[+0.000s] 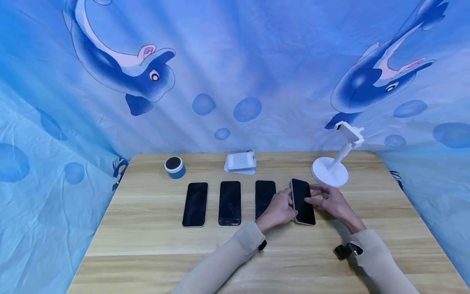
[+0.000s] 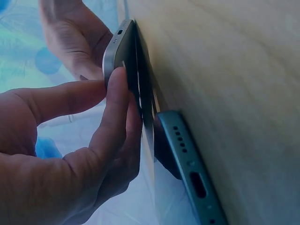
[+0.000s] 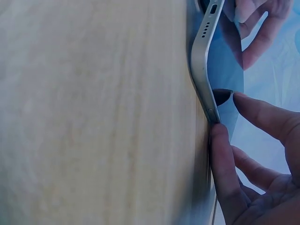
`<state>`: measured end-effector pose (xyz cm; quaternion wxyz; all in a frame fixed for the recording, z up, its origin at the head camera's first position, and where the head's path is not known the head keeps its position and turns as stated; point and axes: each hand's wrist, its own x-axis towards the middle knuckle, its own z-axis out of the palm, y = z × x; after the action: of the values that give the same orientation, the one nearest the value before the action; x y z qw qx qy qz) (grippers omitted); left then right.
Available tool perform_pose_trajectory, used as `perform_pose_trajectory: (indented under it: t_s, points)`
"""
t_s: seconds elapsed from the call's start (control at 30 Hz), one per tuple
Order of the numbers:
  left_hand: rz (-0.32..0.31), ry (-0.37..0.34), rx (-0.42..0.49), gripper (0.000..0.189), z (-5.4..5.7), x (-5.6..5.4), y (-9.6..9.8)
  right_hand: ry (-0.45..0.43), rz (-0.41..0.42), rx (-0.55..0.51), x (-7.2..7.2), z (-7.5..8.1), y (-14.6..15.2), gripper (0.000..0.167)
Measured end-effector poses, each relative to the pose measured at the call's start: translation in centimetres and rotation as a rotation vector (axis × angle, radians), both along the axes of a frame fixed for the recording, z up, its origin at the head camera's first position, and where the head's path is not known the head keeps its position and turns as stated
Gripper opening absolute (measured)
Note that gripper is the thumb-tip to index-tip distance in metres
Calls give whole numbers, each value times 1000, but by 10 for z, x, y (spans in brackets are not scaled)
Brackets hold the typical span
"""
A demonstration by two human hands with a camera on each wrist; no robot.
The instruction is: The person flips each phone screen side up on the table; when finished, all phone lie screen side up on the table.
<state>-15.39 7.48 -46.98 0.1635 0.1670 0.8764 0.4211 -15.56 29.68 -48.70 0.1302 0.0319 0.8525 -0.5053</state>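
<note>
A smartphone (image 1: 303,204) with a dark screen and a pale metal frame lies between both hands, at the right end of a row of phones. My left hand (image 1: 280,208) pinches its left edge, thumb on the screen side and fingers behind, as the left wrist view shows. That edge stands a little off the table. My right hand (image 1: 332,202) holds the opposite edge, fingers along the side and thumb tip over the screen. Another dark phone (image 1: 264,196) lies partly hidden behind my left hand; its port end (image 2: 194,178) shows in the left wrist view.
Two more dark phones, one left (image 1: 195,204) and one nearer the middle (image 1: 229,203), lie on the wooden table (image 1: 154,245). Behind them stand a blue-and-white round jar (image 1: 175,168), a folded white stand (image 1: 240,161) and a white phone stand (image 1: 330,171). A blue curtain (image 1: 227,61) hangs behind.
</note>
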Motion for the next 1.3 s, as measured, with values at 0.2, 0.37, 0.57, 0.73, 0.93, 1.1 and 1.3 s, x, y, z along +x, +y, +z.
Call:
perform_pose_trajectory:
  t_s: [0.2,0.37,0.57,0.73,0.93,1.1,1.3]
  points:
    - [-20,30,-66,60,0,-2,0,9,7,13,-1,1,0,72]
    - [-23,21,-119,63,-1,-4,2,23,15,9,0,0,1,71]
    - [-2,-3,-172,78,-2,-3,6,32,13,-5,1,-3,4,71]
    - [19,-35,-240,87,1,-3,10,36,27,-9,2,-2,6,72]
    - [15,-36,-256,87,2,-3,10,84,75,70,4,1,7,76]
    - [-3,-9,-294,84,2,-3,11,72,96,30,7,3,6,81]
    - [-13,3,-298,83,0,-2,11,33,94,-24,12,2,5,88]
